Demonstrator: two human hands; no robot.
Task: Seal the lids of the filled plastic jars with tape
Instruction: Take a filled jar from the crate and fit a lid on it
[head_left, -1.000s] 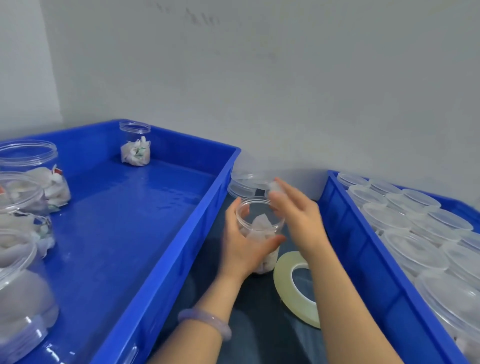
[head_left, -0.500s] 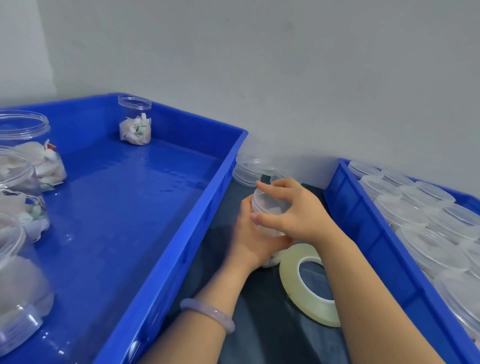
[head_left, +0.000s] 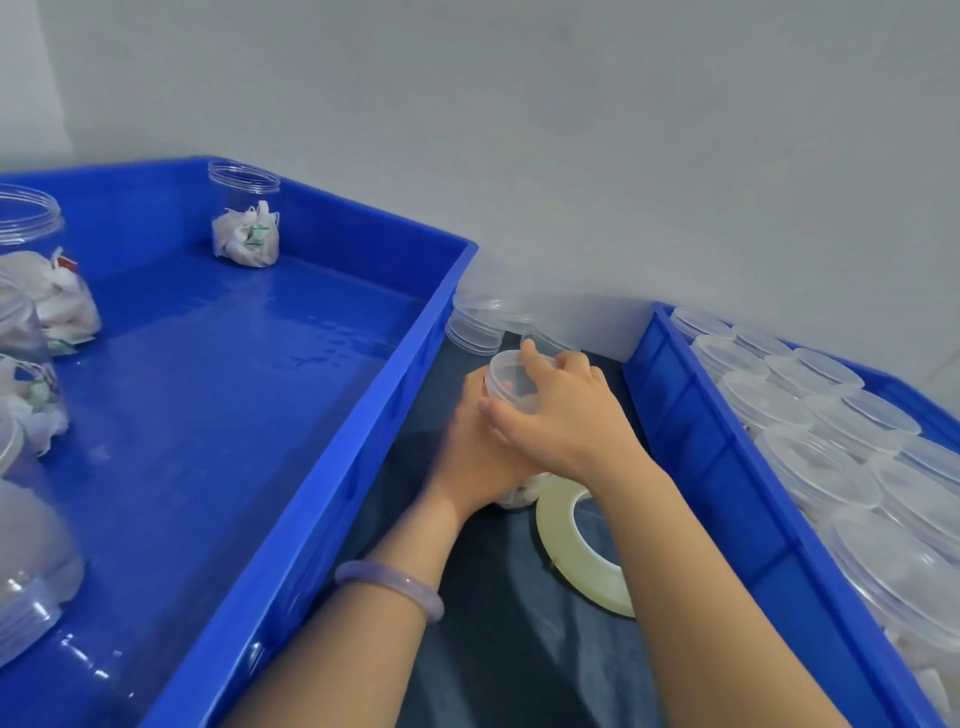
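Clear plastic jar (head_left: 519, 499) of white packets stands on the dark surface between a long blue plastic tray (head_left: 363, 431) and a second blue tray (head_left: 691, 395), its body wrapped in the left hand (head_left: 475, 457). The right hand (head_left: 566, 415) grips the translucent lid (head_left: 511, 374); seat it level and tight before reaching for the pale tape roll (head_left: 556, 535) just beside it.

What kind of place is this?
Likely a small packing station: left blue crate of open filled jars, right blue crate of lidded jars, tape roll on the dark surface between.
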